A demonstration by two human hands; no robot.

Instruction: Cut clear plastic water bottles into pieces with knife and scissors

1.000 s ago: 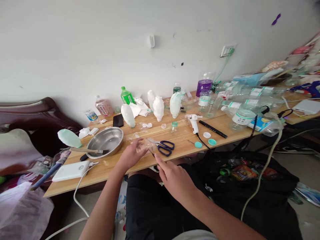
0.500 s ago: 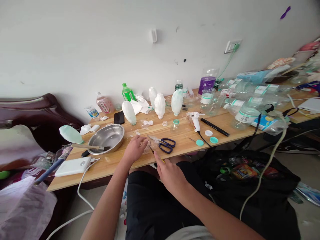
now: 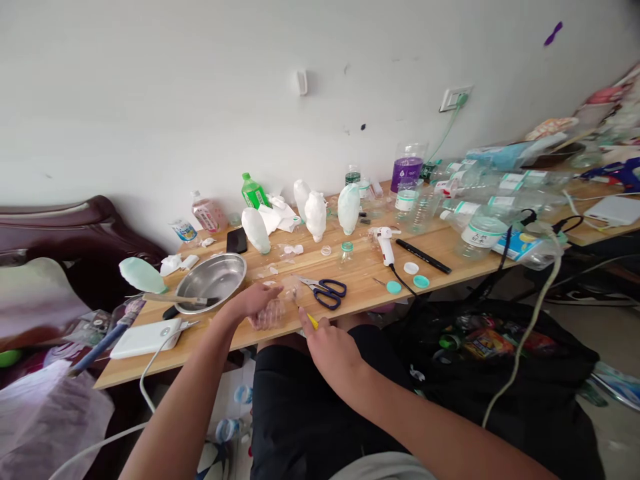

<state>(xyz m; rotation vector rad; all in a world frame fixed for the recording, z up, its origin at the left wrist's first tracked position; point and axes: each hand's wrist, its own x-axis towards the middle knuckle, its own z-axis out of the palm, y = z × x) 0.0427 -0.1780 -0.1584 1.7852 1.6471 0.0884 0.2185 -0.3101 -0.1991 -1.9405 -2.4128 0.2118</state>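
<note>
My left hand (image 3: 256, 299) is closed over a clear ridged plastic bottle (image 3: 270, 315) lying near the front edge of the table. Between the fingers of my right hand (image 3: 331, 347) is a slim utility knife (image 3: 313, 321) with a yellow handle. Its thin tip points at the neck end of the bottle; whether it touches the plastic I cannot tell. Just beyond lie scissors (image 3: 327, 291) with dark blue handles, blades toward the bottle. A small cut bottle top (image 3: 347, 251) with a green rim stands farther back.
A steel bowl (image 3: 213, 283) with a brush (image 3: 173, 299) across it sits left, beside a white power bank (image 3: 145, 337). Several white-coated bottle shapes (image 3: 315, 217) stand behind. To the right are a glue gun (image 3: 385, 247), a black marker (image 3: 423, 256) and clear bottles (image 3: 480, 233).
My left hand has moved left and lower, and the ridged bottle now shows beneath it. My right hand, still with the utility knife, has shifted slightly. The view has turned a little.
</note>
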